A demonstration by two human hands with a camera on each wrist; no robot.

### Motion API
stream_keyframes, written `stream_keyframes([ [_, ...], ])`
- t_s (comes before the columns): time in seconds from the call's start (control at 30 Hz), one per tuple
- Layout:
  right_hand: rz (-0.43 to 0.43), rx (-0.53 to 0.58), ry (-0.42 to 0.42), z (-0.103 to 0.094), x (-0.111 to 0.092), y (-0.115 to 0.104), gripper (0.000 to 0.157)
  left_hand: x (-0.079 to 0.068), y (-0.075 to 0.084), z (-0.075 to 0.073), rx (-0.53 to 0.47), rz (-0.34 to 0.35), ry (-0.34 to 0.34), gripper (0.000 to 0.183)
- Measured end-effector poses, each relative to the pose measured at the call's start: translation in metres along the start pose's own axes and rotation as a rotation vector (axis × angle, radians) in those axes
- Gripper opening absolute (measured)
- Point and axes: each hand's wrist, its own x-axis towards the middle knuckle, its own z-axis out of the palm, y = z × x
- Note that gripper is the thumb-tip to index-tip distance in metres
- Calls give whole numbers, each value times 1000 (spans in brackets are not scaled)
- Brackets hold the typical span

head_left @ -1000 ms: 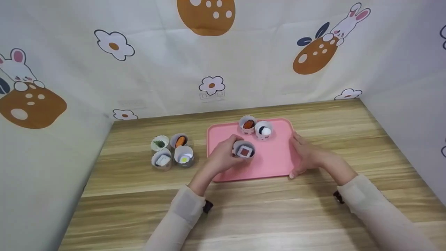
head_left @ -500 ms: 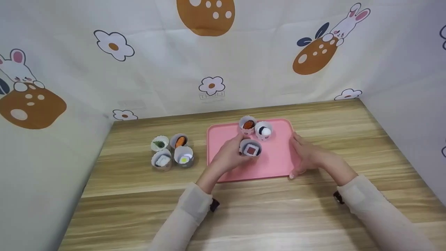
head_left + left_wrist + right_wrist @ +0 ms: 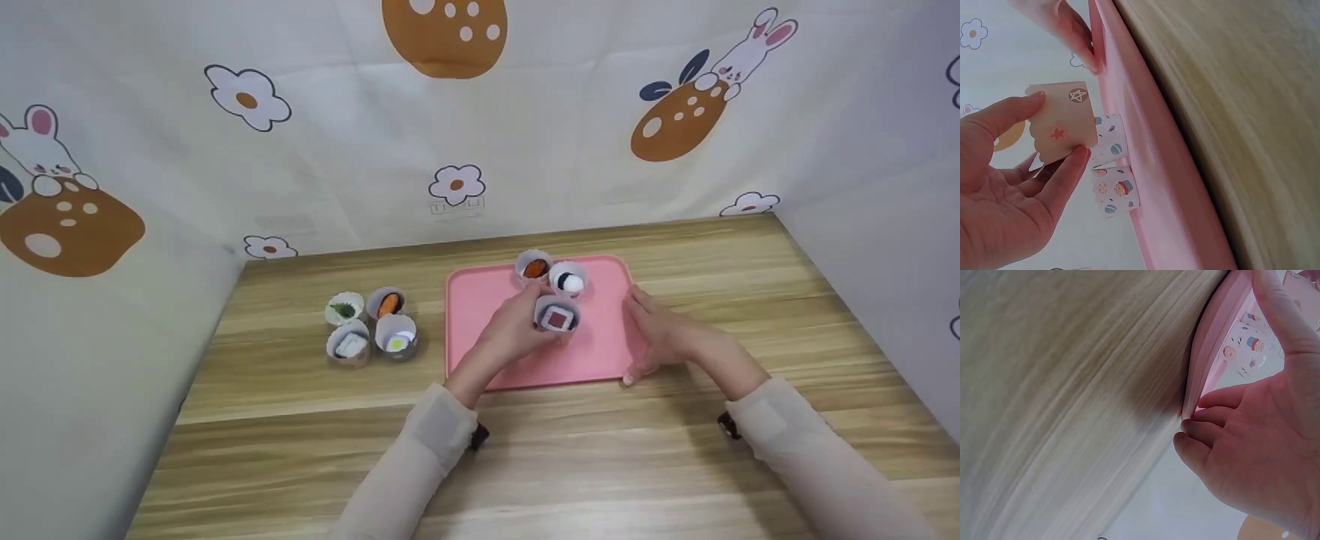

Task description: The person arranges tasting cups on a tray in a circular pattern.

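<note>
My left hand (image 3: 514, 326) grips a scalloped paper cup (image 3: 1069, 126) between thumb and fingers, over the middle of the pink tray (image 3: 600, 352). Inside that cup lies a square toy sushi roll (image 3: 557, 319), white with a dark red centre. Star prints show on its wall in the left wrist view. Behind it on the tray stand two more cups, one with an orange-red piece (image 3: 535, 269), the other with a white piece (image 3: 574, 283) with a black band. My right hand (image 3: 660, 334) rests spread against the tray's right side, fingertips along the rim and thumb at the front corner.
Left of the tray, several paper cups stand grouped on the wooden table (image 3: 300, 420). They hold a green leafy piece (image 3: 343, 310), an orange piece (image 3: 388, 304), a white piece (image 3: 350, 345) and a yellow-and-white piece (image 3: 397, 343). A patterned cloth (image 3: 525, 135) hangs behind the table.
My left hand has carried the cup with the square roll to the right across the tray, nearer to the two standing cups. The right hand and the tray have not moved.
</note>
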Motion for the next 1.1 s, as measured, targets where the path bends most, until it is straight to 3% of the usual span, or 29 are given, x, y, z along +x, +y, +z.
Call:
stream_keyframes([
  [0.67,-12,2,3,-1,1,0,143,18,13,19,32,-61,-1,64],
  [1.1,-18,-13,6,-1,-1,-1,142,26,18,27,104,-47,-29,63],
])
